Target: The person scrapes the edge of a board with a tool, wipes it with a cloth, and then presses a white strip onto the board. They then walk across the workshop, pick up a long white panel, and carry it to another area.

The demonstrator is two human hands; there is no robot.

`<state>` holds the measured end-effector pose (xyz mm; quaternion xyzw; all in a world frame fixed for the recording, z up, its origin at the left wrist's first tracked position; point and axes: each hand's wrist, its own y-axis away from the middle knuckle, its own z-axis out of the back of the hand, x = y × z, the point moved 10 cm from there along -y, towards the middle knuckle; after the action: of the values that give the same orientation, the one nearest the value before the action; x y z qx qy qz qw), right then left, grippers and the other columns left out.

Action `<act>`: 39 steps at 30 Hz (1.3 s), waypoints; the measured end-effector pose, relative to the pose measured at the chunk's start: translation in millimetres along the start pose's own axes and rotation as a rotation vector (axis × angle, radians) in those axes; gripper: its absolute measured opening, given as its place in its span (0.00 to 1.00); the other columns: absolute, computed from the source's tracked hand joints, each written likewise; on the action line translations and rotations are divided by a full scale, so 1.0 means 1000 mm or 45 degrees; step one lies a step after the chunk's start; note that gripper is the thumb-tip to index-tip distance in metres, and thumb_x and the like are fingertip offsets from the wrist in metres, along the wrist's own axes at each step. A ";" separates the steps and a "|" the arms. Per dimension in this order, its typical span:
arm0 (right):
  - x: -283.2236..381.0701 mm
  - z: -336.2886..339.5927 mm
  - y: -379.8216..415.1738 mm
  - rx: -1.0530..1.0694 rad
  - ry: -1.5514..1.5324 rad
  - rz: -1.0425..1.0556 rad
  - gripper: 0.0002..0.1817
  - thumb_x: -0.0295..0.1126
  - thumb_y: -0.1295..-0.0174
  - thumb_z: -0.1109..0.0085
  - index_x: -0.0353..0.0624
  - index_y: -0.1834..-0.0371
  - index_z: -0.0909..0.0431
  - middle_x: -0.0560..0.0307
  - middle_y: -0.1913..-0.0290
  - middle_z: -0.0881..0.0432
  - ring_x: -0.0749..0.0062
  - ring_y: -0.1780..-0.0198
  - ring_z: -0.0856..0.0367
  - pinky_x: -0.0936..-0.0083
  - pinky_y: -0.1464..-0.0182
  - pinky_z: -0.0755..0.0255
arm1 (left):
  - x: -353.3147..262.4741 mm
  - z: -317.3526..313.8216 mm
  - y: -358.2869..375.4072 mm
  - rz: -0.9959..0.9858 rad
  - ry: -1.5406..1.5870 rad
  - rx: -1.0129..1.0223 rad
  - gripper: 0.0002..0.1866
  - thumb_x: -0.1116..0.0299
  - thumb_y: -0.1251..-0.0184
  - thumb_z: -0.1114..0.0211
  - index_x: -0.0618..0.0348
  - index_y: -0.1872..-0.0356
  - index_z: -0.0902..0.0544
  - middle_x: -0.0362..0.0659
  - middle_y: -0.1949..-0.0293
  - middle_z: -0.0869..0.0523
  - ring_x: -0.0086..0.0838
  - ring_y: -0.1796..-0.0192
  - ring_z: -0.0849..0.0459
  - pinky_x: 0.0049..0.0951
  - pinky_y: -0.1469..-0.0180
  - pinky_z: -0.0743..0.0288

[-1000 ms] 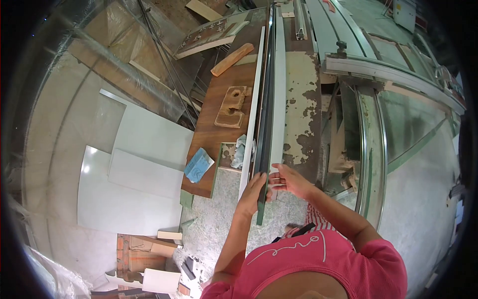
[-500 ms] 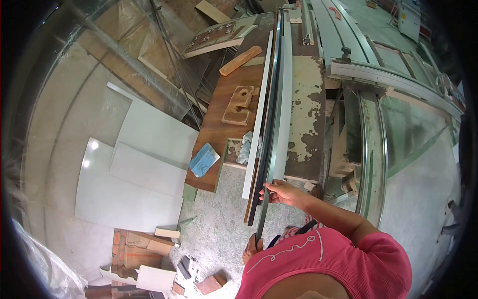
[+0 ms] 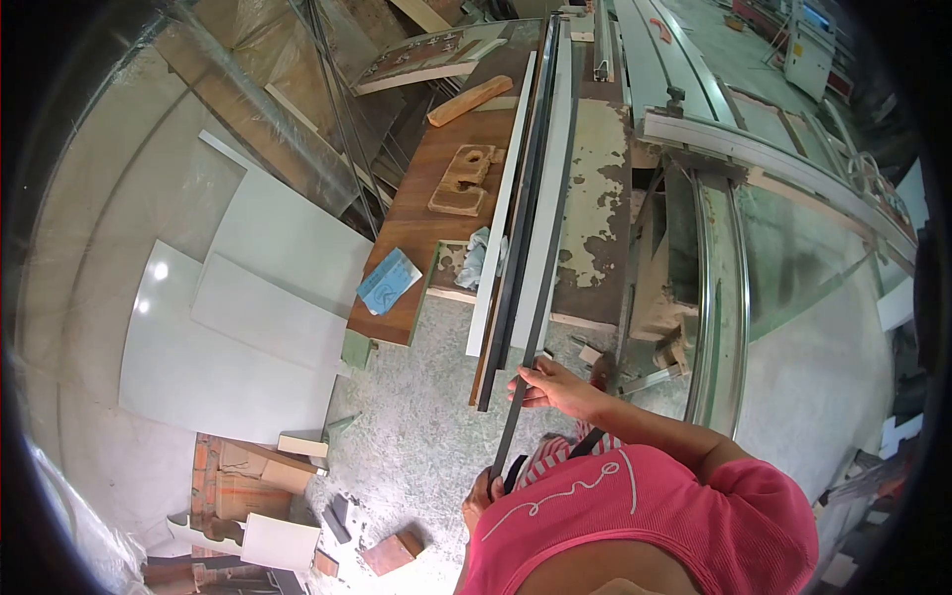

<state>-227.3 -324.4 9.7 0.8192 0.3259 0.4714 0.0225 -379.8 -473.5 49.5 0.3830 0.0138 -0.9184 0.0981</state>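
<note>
A long, thin dark grey strip runs from my body up toward the bench. My right hand has its fingers closed around the strip, near the end of a white panel strip. Lower down, close to my waist, my left hand grips the near end of the dark strip; its fingers are partly hidden. Left of the white panel strip lie a black strip, a thin brown strip and a narrower white strip, their ends overhanging the bench.
The bench holds a blue packet, a crumpled cloth, a cut wooden piece and a wood block. A machine with metal rails stands right. White sheets lean left; offcuts lie on the floor.
The dark strip now lies along the right edge of the white panel strip and looks darker and narrower. Both hands keep hold of it. The whole view has shifted slightly.
</note>
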 end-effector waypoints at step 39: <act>0.152 0.202 0.001 -0.556 1.481 0.064 0.16 0.40 0.40 0.48 0.41 0.55 0.33 0.50 0.58 0.24 0.59 0.64 0.20 0.71 0.65 0.25 | -0.107 -0.118 -0.097 -0.002 0.188 0.316 0.16 0.60 0.36 0.49 0.58 0.52 0.27 0.58 0.75 0.21 0.50 0.69 0.20 0.39 0.71 0.30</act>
<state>-15.2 -186.2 13.2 0.4122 0.1613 0.8967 -0.0028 -242.2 -348.4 37.3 0.4588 -0.0923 -0.8824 0.0481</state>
